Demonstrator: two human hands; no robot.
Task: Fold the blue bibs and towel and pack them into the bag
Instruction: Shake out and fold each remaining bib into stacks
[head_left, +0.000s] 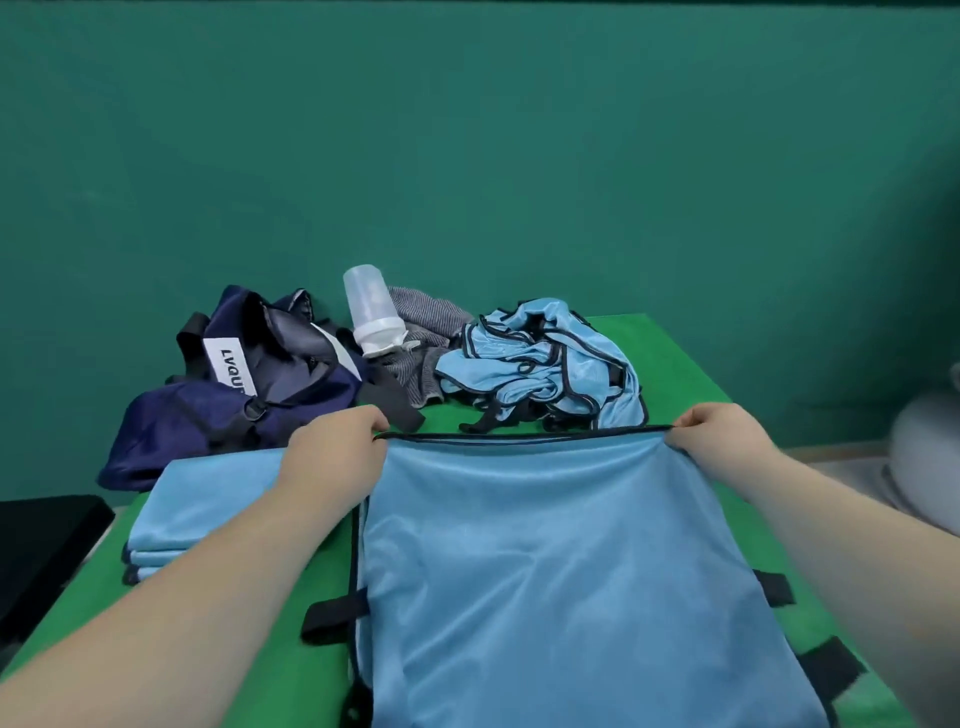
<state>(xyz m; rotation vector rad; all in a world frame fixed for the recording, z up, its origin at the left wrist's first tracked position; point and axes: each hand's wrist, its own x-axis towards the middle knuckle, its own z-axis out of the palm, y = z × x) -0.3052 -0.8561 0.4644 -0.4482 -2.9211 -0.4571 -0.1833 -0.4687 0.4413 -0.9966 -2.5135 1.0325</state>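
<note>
A light blue bib (545, 561) with dark trim and black side straps lies spread flat on the green table in front of me. My left hand (337, 447) pinches its far left corner and my right hand (722, 441) pinches its far right corner, stretching the top edge taut. A stack of folded blue bibs (208, 509) lies to the left, partly under my left forearm. A crumpled heap of blue bibs (545, 369) sits behind. The navy bag (234, 395) slumps at the back left, beside a grey striped towel (421, 343).
A clear plastic bottle (371, 312) with a white cap leans on the towel. The green table (675, 353) ends at a teal wall behind. A black surface (41, 545) lies off the left edge, and a grey rounded object (930, 457) is at the right.
</note>
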